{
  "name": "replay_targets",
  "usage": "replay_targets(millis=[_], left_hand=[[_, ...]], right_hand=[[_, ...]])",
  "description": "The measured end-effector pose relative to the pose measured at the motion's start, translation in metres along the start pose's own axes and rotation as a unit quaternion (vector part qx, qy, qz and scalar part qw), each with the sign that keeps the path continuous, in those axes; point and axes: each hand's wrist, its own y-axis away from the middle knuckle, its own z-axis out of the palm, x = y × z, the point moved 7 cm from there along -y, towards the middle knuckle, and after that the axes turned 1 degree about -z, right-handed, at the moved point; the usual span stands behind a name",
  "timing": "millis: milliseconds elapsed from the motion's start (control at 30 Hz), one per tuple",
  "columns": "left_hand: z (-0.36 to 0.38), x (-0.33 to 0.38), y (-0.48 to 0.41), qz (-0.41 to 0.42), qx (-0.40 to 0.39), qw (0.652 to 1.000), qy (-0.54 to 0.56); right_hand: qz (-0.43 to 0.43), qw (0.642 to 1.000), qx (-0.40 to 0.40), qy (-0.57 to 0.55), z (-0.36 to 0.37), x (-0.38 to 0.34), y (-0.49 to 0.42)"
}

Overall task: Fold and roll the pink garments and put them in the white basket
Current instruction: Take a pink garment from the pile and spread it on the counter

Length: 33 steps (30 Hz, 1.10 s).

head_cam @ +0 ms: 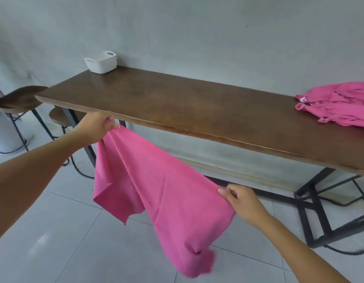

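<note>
We have the long brown wooden table (pixel 177 99) bare across mid-frame, with ample folding room. The loose pink fabric garment (pixel 156 190) hangs unfolded below its near edge, so we judge little done. Crumpled pink garments (pixel 340 107) lie far right and the white ribbed basket (pixel 101 63) upper left. Our left hand (pixel 95 125) and right hand (pixel 242 201) pinch the hanging fabric's corners.

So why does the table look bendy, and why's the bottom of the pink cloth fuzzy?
Head view: the wide-angle lens bows the long brown wooden table; the hanging pink fabric garment, gripped by the left hand and the right hand, smears at its lower end, likely motion blur.
</note>
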Motion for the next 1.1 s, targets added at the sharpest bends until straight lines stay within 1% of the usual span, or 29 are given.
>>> replay_targets(millis=[133, 233, 333, 400, 533, 600, 733, 867, 967, 1100], left_hand=[[-0.022, -0.037, 0.001, 0.002, 0.004, 1.000, -0.014], [-0.040, -0.063, 0.001, -0.019, 0.006, 1.000, -0.021], [-0.057, -0.087, 0.000, -0.037, 0.016, 0.999, -0.020], [-0.064, -0.097, -0.002, -0.026, 0.018, 0.999, -0.023], [-0.070, -0.111, -0.006, -0.014, 0.014, 0.999, -0.028], [-0.070, -0.117, -0.007, -0.018, 0.015, 1.000, -0.021], [-0.064, -0.125, -0.008, -0.017, 0.014, 0.999, -0.023], [-0.060, -0.135, -0.011, -0.027, 0.019, 0.999, -0.019], [-0.056, -0.145, -0.016, -0.035, 0.019, 0.999, -0.013], [-0.039, -0.148, -0.024, -0.049, 0.012, 0.999, -0.005]], right_hand=[[-0.001, 0.999, -0.018, -0.037, 0.034, -0.026, 0.016], [-0.008, 0.996, -0.023, -0.091, 0.054, -0.041, 0.026], [-0.008, 0.994, -0.050, -0.100, 0.073, -0.051, 0.034], [0.011, 0.993, -0.058, -0.099, 0.083, -0.054, 0.039], [0.025, 0.996, -0.022, -0.082, 0.087, -0.063, 0.045], [0.035, 0.996, 0.010, -0.076, 0.085, -0.062, 0.045], [0.068, 0.991, 0.061, -0.099, 0.084, -0.056, 0.048], [0.102, 0.985, 0.082, -0.115, 0.084, -0.038, 0.051], [0.120, 0.983, 0.077, -0.118, 0.085, -0.027, 0.053], [0.135, 0.985, 0.075, -0.073, 0.086, -0.012, 0.049]])
